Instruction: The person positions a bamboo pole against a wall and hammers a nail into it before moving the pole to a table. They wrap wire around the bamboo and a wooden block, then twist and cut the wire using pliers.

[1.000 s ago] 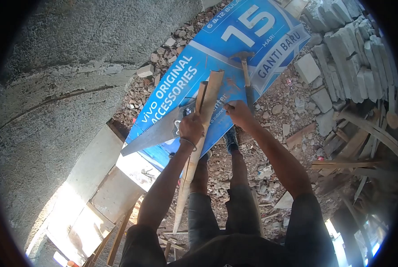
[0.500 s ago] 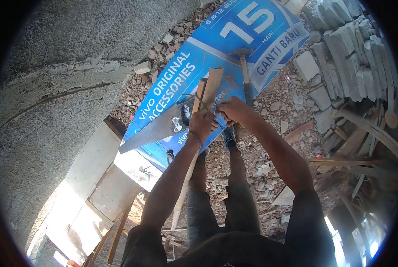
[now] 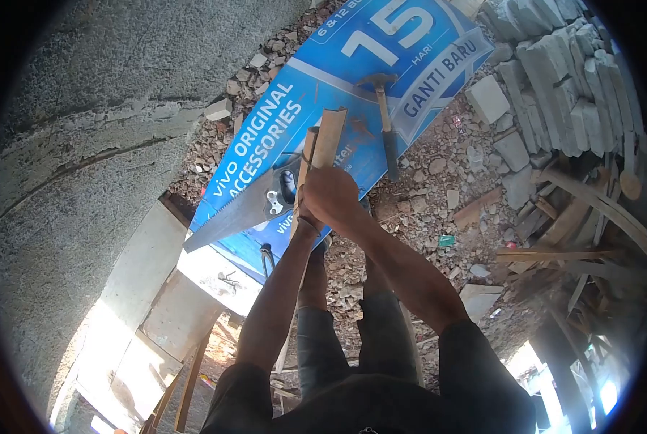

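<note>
My left hand point(image 3: 306, 215) is wrapped round two lengths of wood, a wider strip point(image 3: 330, 136) and a narrower strip point(image 3: 308, 150), held upright side by side. A thin dark band crosses the strips just above my hands. My right hand point(image 3: 330, 194) is closed against the front of the wood and covers most of my left hand. Whatever its fingers hold is hidden. Left of the strips a handsaw point(image 3: 240, 213) lies on a blue printed banner point(image 3: 265, 137). A hammer point(image 3: 385, 116) rests on the banner to the right.
Pincers point(image 3: 266, 259) and some small metal pieces point(image 3: 228, 278) lie near the banner's lower edge. Rubble point(image 3: 424, 210) covers the ground. Stacked grey slabs point(image 3: 555, 87) and loose timber point(image 3: 584, 202) stand right. A rough concrete wall point(image 3: 106, 108) rises left.
My right hand has moved left from beside the wood to across its front, over my left hand. The view has shifted slightly, while saw and hammer stay where they lay.
</note>
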Tool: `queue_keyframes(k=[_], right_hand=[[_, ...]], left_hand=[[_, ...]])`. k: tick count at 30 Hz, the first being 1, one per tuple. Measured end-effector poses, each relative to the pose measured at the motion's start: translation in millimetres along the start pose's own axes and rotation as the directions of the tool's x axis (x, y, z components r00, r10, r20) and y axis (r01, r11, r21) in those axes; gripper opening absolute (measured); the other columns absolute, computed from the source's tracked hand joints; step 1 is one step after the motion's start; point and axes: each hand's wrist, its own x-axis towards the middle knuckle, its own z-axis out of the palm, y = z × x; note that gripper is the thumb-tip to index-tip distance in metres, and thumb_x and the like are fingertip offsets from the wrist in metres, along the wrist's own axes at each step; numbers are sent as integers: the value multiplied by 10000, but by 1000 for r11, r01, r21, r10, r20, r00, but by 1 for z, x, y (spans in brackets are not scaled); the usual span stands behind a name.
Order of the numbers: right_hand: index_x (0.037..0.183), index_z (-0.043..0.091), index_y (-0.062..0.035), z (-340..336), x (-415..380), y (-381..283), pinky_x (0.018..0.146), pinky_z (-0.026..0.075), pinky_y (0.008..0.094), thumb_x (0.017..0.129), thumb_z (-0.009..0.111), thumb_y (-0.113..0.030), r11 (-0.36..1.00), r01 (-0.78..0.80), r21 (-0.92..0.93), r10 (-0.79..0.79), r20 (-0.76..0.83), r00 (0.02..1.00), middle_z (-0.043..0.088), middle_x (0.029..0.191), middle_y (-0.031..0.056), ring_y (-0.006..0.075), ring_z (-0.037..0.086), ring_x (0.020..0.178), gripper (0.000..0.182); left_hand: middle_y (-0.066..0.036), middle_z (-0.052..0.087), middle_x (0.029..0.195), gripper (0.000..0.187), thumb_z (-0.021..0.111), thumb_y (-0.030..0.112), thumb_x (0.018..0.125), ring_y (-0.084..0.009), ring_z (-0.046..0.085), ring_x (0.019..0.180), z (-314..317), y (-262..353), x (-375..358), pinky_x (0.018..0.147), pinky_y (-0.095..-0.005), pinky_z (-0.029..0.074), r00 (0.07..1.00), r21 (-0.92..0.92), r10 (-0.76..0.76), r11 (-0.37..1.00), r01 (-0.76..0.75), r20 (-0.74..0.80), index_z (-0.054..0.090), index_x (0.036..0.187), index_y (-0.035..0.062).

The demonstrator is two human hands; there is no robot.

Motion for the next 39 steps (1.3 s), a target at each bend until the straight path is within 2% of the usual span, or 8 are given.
queue_keyframes(k=[3,6,11,15,21,24,32,39], right_hand=[[757,680,-10,-2,6,23,614,532,433,825,648,-216,988,153,22,-153,-15,988,635,681,150,296,654,654,220],[854,673,-15,-9,5,58,722,516,384,874,648,-227,956,285,73,-251,-304,919,644,815,152,272,643,766,215],[1004,611,-21,-4,-4,88,766,475,334,949,587,-180,766,138,627,-156,-26,987,630,1014,153,258,629,878,170],[1187,517,-52,9,-10,86,778,510,357,961,549,-109,380,-80,921,23,77,997,649,1078,114,245,638,954,234],[1198,477,55,20,-14,74,777,598,388,934,561,-73,-253,-380,889,414,455,788,660,1015,149,221,683,873,306],[1090,560,79,25,-11,84,731,604,394,916,591,-98,-475,-492,730,142,615,776,668,964,151,221,692,812,250],[983,657,46,20,-4,98,708,548,329,884,652,-132,-219,-616,757,16,634,773,670,906,122,195,654,782,203],[995,652,60,30,-3,107,524,401,245,933,633,-135,-224,-584,780,-171,559,811,623,804,79,103,500,626,206]], left_hand=[[-35,708,789,258,646,216,840,-259,698,761,-8,-1,-1,757,-368,574,984,-643,-176,755,127,-11,668,1015,28],[-138,705,846,225,507,128,942,-221,699,638,16,64,0,476,-272,551,953,778,-301,592,210,-28,640,1038,-27],[-134,700,770,284,438,145,956,-197,694,601,31,72,8,471,-276,550,921,694,-360,626,356,-148,651,965,-43],[-229,677,788,413,436,331,965,-364,678,729,13,60,8,643,-453,538,945,991,-320,84,104,-72,675,917,-2],[-270,663,814,495,455,400,957,-442,658,814,27,74,0,747,-512,526,965,998,-260,-57,7,-22,682,799,-11],[-245,671,830,437,449,374,953,-435,657,815,23,72,0,751,-508,525,969,995,-246,-99,-8,-17,688,848,22],[-219,684,871,350,488,347,934,-403,666,844,24,87,5,754,-481,536,913,962,-406,-258,-88,-26,702,996,77],[-193,698,888,299,574,279,928,-282,691,723,-4,133,1,659,-345,556,894,949,-414,314,-36,170,690,1005,15]])
